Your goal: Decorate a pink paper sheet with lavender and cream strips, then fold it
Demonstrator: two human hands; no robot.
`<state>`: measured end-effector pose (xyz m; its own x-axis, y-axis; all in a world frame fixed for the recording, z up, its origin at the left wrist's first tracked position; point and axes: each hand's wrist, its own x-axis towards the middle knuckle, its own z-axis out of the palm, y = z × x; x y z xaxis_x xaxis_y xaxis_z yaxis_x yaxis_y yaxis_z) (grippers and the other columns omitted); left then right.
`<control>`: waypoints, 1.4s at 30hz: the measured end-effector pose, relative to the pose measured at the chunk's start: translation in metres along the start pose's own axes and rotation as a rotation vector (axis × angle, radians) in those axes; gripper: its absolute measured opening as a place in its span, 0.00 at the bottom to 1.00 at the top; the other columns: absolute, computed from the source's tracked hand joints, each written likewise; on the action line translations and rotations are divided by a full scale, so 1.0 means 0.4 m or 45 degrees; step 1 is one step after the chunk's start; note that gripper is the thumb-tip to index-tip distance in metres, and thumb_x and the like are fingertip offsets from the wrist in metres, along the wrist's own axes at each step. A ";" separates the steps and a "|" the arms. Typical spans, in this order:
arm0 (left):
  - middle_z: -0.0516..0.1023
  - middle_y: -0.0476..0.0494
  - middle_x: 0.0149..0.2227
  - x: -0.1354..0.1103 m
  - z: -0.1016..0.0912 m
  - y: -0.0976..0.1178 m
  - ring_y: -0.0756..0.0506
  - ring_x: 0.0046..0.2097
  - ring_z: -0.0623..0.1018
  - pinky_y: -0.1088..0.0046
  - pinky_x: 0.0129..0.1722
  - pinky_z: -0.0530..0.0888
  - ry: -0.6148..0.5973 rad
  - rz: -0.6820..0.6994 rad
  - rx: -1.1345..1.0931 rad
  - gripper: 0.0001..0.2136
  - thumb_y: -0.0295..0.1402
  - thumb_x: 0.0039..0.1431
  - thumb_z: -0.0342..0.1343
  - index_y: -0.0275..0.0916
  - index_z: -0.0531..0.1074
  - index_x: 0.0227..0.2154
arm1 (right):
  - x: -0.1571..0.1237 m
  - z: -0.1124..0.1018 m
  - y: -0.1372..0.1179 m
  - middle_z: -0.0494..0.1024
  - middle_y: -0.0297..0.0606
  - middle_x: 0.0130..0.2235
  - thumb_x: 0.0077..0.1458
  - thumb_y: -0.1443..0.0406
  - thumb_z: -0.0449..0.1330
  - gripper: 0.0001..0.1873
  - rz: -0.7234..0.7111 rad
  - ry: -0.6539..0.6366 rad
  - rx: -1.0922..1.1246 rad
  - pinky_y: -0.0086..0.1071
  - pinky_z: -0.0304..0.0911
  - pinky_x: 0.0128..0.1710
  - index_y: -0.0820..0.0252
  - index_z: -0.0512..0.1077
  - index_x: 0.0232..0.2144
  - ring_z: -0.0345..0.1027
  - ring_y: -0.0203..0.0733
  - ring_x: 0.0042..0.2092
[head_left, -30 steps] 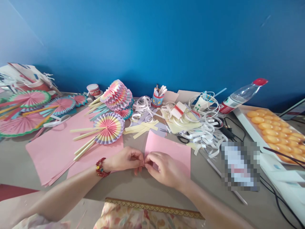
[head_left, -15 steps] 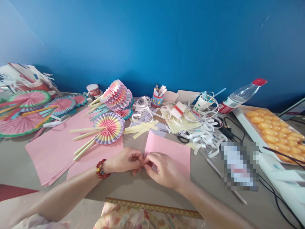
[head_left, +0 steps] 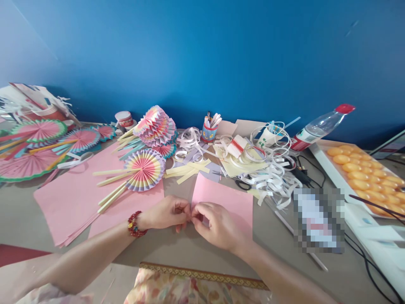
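Observation:
Both hands meet over the table at the left edge of a pink paper sheet point(head_left: 228, 192). My left hand point(head_left: 172, 212), with a beaded bracelet point(head_left: 136, 223) on its wrist, has its fingers curled in a pinch at that edge. Opposite it, my right hand point(head_left: 215, 221) pinches the same spot, thumb against forefinger, and covers the sheet's lower left part. The pinched bit of paper is mostly hidden by the fingers. A folded paper fan point(head_left: 145, 170) with pale yellow sticks lies just beyond my left hand.
More pink sheets point(head_left: 72, 198) lie at left, beside several paper fans point(head_left: 47, 131). Scissors point(head_left: 243, 184), curled white paper strips point(head_left: 275, 181) and a pen cup point(head_left: 209, 133) are farther back. A bottle point(head_left: 319, 126) leans by the wall, near a tray of orange-yellow oval pieces point(head_left: 363, 169). Black cables run at right.

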<state>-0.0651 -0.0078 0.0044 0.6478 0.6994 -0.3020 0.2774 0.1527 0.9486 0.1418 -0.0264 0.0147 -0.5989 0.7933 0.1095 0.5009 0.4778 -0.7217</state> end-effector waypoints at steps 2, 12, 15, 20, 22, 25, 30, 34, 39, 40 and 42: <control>0.75 0.51 0.23 0.000 -0.001 0.000 0.53 0.23 0.76 0.81 0.24 0.72 -0.003 0.005 0.009 0.04 0.28 0.56 0.54 0.36 0.70 0.27 | 0.001 -0.001 0.000 0.74 0.32 0.30 0.53 0.74 0.56 0.07 0.008 -0.006 0.013 0.28 0.57 0.32 0.57 0.67 0.29 0.66 0.36 0.31; 0.74 0.51 0.23 -0.002 -0.002 0.005 0.52 0.24 0.76 0.80 0.24 0.73 -0.018 0.011 -0.008 0.02 0.27 0.54 0.54 0.36 0.69 0.28 | 0.001 0.003 0.003 0.73 0.30 0.29 0.52 0.74 0.55 0.07 0.021 -0.007 0.030 0.27 0.55 0.31 0.57 0.67 0.28 0.64 0.35 0.31; 0.74 0.51 0.22 -0.001 -0.001 0.005 0.51 0.23 0.76 0.79 0.24 0.72 -0.011 0.013 -0.038 0.02 0.26 0.54 0.53 0.36 0.69 0.27 | 0.002 0.000 0.003 0.73 0.30 0.29 0.51 0.75 0.56 0.08 0.036 -0.017 0.037 0.27 0.56 0.31 0.57 0.67 0.29 0.64 0.35 0.31; 0.74 0.51 0.22 -0.001 -0.001 0.009 0.53 0.23 0.76 0.81 0.24 0.72 -0.010 -0.002 -0.042 0.03 0.28 0.55 0.54 0.36 0.69 0.26 | 0.000 -0.001 0.002 0.74 0.30 0.30 0.52 0.73 0.56 0.07 0.032 -0.007 0.073 0.27 0.57 0.33 0.56 0.66 0.30 0.66 0.35 0.32; 0.75 0.51 0.23 -0.001 0.000 0.011 0.53 0.23 0.76 0.81 0.24 0.72 -0.013 -0.004 -0.032 0.03 0.28 0.55 0.54 0.36 0.69 0.26 | -0.001 0.000 0.001 0.74 0.30 0.30 0.52 0.73 0.56 0.06 0.028 0.000 0.078 0.27 0.58 0.33 0.56 0.66 0.29 0.66 0.35 0.32; 0.74 0.51 0.22 -0.001 0.000 0.012 0.53 0.23 0.76 0.82 0.24 0.71 -0.012 -0.007 -0.031 0.03 0.27 0.55 0.54 0.36 0.70 0.26 | -0.001 0.002 0.000 0.74 0.30 0.29 0.52 0.73 0.56 0.07 0.035 0.011 0.072 0.27 0.58 0.32 0.56 0.66 0.29 0.66 0.35 0.32; 0.75 0.51 0.23 0.001 0.001 0.006 0.53 0.23 0.75 0.81 0.24 0.72 -0.014 -0.009 -0.061 0.04 0.30 0.55 0.55 0.36 0.70 0.27 | -0.001 0.005 0.003 0.74 0.30 0.29 0.52 0.73 0.56 0.07 0.035 0.013 0.065 0.27 0.58 0.32 0.56 0.66 0.29 0.66 0.36 0.32; 0.75 0.51 0.23 0.000 0.001 0.003 0.53 0.23 0.76 0.81 0.24 0.72 -0.017 0.002 -0.060 0.05 0.30 0.56 0.55 0.35 0.70 0.27 | 0.000 0.006 0.004 0.74 0.30 0.30 0.52 0.73 0.56 0.07 0.048 0.007 0.063 0.27 0.58 0.33 0.56 0.66 0.29 0.67 0.36 0.32; 0.75 0.51 0.22 -0.002 0.000 0.006 0.53 0.23 0.76 0.81 0.24 0.71 -0.006 0.000 -0.046 0.04 0.29 0.56 0.55 0.35 0.70 0.27 | 0.000 0.004 0.003 0.74 0.30 0.30 0.52 0.73 0.56 0.07 0.040 0.003 0.062 0.27 0.58 0.32 0.56 0.66 0.29 0.67 0.36 0.32; 0.75 0.51 0.22 -0.002 0.000 0.007 0.53 0.23 0.76 0.81 0.24 0.71 -0.004 -0.004 -0.046 0.05 0.30 0.56 0.55 0.35 0.70 0.27 | 0.000 0.004 0.003 0.74 0.30 0.30 0.52 0.73 0.56 0.07 0.037 0.004 0.062 0.27 0.58 0.32 0.56 0.66 0.29 0.66 0.36 0.32; 0.75 0.51 0.22 -0.002 0.000 0.007 0.53 0.23 0.76 0.82 0.24 0.71 -0.006 -0.009 -0.043 0.05 0.30 0.56 0.56 0.35 0.70 0.27 | -0.001 0.004 0.004 0.74 0.30 0.29 0.52 0.73 0.56 0.07 0.035 0.005 0.063 0.27 0.58 0.32 0.56 0.66 0.29 0.66 0.36 0.32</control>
<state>-0.0648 -0.0078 0.0073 0.6491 0.6952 -0.3088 0.2578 0.1809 0.9491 0.1415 -0.0265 0.0125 -0.5828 0.8074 0.0915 0.4858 0.4365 -0.7572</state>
